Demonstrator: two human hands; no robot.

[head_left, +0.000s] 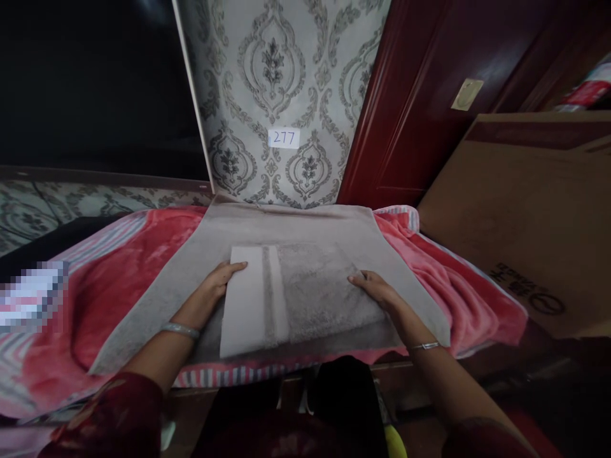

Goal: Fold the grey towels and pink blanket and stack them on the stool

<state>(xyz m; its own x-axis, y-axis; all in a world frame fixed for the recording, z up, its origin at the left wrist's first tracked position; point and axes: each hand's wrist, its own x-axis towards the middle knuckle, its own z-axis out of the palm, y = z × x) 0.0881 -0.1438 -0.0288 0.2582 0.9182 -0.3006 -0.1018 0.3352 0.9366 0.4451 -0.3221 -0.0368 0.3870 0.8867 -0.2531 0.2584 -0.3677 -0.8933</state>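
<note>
A folded grey towel (319,289) with a pale stripe near its left end is held between my hands. At its left is a flat white panel (243,302); I cannot tell if this is a board or part of the towel. My left hand (220,278) grips the panel's left edge, thumb on top and other fingers hidden underneath. At the opposite side, my right hand (375,287) pinches the towel's right edge, thumb uppermost. Below them a larger light grey cloth (296,224) lies spread out, its sides flaring toward me.
A pink-red blanket (114,280) with striped edging lies beneath the grey cloth. A dark screen (95,89) stands back left, patterned wallpaper (272,63) with a "277" label (284,137) behind. A large cardboard box (525,222) leans at the right, near a dark red door (410,95).
</note>
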